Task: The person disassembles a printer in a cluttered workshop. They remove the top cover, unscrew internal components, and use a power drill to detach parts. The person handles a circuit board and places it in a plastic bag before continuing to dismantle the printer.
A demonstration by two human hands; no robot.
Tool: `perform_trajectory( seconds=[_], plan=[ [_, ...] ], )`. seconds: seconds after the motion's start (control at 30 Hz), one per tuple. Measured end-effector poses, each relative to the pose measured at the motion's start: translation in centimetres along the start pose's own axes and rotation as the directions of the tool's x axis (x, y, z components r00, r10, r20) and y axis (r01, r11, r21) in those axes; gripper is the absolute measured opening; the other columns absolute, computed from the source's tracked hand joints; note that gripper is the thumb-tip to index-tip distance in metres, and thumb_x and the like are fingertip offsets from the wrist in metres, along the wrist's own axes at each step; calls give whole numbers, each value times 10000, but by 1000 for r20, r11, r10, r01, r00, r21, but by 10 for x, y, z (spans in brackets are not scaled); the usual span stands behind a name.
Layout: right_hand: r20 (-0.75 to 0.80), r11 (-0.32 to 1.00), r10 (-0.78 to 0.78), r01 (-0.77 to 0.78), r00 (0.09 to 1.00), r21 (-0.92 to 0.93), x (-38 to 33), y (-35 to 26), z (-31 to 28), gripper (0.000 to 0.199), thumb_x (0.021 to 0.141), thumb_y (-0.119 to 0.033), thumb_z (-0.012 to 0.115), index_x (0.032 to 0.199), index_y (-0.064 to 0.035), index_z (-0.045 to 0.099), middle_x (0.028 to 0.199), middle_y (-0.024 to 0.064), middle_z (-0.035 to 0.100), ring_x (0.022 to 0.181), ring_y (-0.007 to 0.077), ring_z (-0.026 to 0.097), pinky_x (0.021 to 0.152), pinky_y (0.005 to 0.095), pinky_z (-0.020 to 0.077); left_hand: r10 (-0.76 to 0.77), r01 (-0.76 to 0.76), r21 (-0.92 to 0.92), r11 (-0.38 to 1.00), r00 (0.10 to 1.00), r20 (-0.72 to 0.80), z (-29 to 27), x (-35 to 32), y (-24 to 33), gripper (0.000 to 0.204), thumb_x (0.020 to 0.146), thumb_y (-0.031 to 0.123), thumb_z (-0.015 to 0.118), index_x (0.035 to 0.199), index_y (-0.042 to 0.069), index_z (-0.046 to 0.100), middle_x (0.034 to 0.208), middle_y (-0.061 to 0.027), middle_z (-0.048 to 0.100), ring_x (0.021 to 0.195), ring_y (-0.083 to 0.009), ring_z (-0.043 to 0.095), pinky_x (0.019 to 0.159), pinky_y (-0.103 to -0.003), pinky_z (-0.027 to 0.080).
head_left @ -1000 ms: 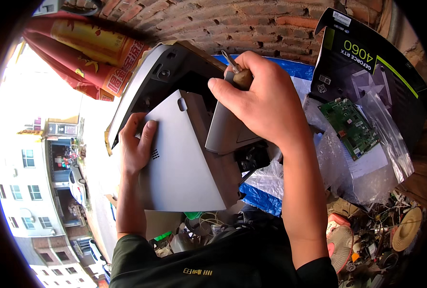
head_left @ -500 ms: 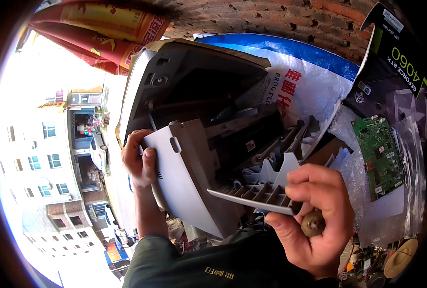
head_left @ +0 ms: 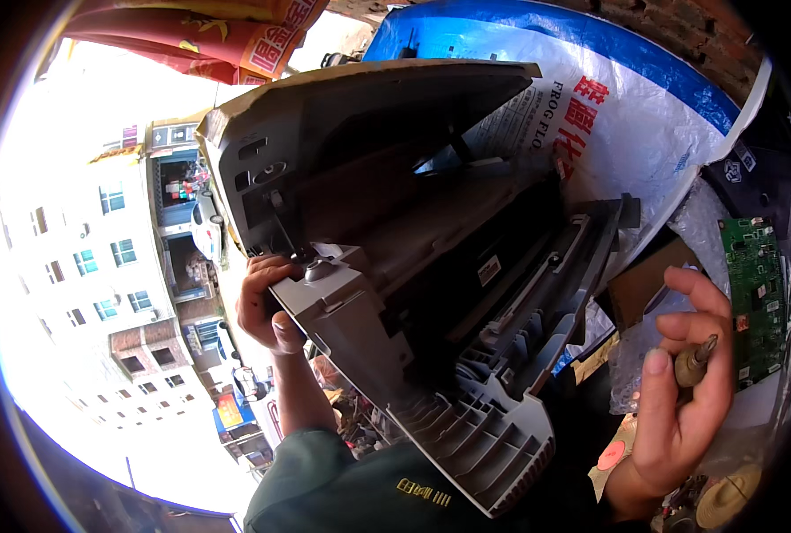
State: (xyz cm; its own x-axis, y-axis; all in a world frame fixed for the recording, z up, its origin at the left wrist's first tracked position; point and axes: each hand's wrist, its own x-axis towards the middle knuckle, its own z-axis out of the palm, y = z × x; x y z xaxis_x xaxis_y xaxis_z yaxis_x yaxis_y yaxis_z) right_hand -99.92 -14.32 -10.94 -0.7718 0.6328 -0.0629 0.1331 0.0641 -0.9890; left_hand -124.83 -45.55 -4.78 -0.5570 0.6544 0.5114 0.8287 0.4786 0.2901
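Observation:
A grey printer point(head_left: 351, 311), its dark inside exposed, stands tilted in the middle of the view, with a raised lid point(head_left: 324, 124) over it. My left hand point(head_left: 271, 302) is closed on the printer's near left corner, thumb on the outer side. Toward me, a ribbed grey plastic panel point(head_left: 493, 444) hangs at the printer's lower edge. To the right and apart from the printer, my right hand point(head_left: 688, 400) has a screwdriver point(head_left: 693, 362) tucked in its curled fingers, a short metal tip showing. Most of its handle is hidden by the hand.
A blue and white printed sack point(head_left: 644, 133) lies behind the printer. At the right are a green circuit board point(head_left: 755, 302), clear plastic wrap and a black box point(head_left: 768, 178). A brick wall point(head_left: 697, 27) rises behind; a street with buildings point(head_left: 120, 258) lies left.
The printer has turned and tilted, showing more of its inside and the ribbed panel. My right hand has let go of the panel and moved right, still with the screwdriver.

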Motion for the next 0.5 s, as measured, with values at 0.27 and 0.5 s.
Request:
perform_trajectory(
  seconds=[0.27,0.5],
  plan=[
    [97,995,-13,22,995,-96,3,17,22,216,868,-61,585,1057,39,549,1227,221,583,930,198,551,815,288,425,72,-58,-145,988,993,91,-7,-12,-13,712,842,686,587,940,-19,629,790,-138,662,782,-241,594,761,-380,451],
    [149,999,37,-37,988,2,0,29,23,296,865,-28,583,1142,72,551,1190,223,604,733,113,473,709,237,403,147,-120,-185,975,979,140,-13,-8,-11,719,815,674,630,971,-28,635,821,-156,664,806,-257,602,773,-390,450]
  ],
)
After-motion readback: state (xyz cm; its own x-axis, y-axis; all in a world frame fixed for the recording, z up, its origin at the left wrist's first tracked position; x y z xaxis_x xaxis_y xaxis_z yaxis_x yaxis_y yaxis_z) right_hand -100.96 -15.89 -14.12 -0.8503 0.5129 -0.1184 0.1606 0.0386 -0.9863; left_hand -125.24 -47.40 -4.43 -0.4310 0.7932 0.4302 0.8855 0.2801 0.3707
